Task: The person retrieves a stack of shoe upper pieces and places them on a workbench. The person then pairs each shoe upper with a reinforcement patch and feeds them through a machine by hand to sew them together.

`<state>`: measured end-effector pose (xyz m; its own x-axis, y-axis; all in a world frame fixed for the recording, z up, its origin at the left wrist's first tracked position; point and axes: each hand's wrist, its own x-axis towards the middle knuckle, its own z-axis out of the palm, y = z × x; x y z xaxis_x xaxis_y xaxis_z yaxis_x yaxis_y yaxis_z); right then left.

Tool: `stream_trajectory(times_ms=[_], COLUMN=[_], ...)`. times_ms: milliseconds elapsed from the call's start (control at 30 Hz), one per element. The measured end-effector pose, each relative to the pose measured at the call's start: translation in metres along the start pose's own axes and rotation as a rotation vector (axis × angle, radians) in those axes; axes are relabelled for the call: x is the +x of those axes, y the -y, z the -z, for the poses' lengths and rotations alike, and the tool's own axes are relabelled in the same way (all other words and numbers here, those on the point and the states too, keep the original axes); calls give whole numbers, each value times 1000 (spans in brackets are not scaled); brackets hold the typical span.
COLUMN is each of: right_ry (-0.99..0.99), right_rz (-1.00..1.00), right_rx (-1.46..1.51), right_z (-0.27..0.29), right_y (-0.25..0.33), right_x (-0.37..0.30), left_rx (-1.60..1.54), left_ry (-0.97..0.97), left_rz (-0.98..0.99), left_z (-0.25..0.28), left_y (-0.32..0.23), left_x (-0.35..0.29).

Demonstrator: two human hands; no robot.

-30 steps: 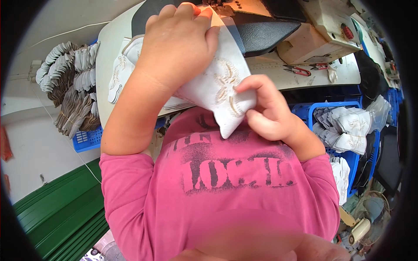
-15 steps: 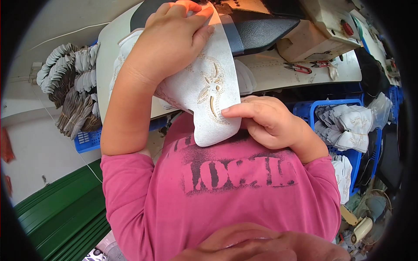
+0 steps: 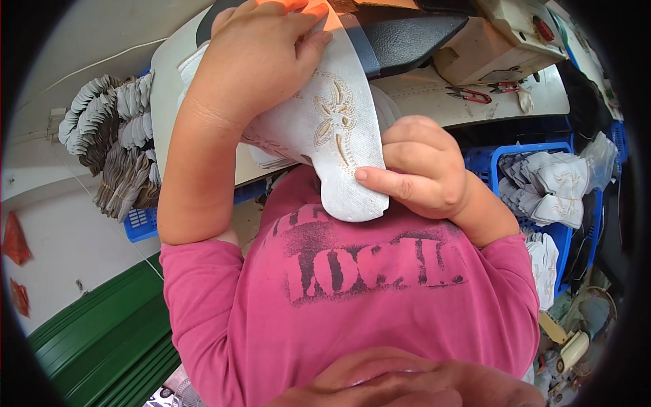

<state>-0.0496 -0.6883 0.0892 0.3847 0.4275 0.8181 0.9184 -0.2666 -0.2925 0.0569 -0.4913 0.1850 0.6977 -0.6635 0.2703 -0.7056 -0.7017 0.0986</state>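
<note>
A white embroidered boot-upper piece with tan flower stitching slopes from the machine's dark bed toward my chest. My left hand lies over its far part. The fingers there are spread and stretched toward the sewing area, partly cut off by the picture's top edge. At the near right edge, my right hand grips the piece, its index finger laid on top beside the stitching and its other fingers curled. The thumb is hidden. More white material shows under my left wrist.
The sewing machine stands at the top right. Red-handled snips lie on the pale table. Blue crates hold bundled white pieces at right. Stacked grey-white bundles sit at left, above green ridged panels.
The near end of the boot-upper piece has swung slightly right and away from me. My right hand has shifted right with it, while my left hand has moved slightly up and left.
</note>
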Motion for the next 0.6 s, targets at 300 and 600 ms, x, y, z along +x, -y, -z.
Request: stream_trajectory(times_ms=[300,600], right_ry=[-95,-84], right_rz=[-41,-28], right_rx=[-277,-426], right_z=[6,4], right_y=[-15,-41], right_x=[3,17], left_rx=[110,246], left_ry=[74,-36], left_rz=[176,26], left_z=[2,-18], left_y=[-8,23], left_x=[3,-5])
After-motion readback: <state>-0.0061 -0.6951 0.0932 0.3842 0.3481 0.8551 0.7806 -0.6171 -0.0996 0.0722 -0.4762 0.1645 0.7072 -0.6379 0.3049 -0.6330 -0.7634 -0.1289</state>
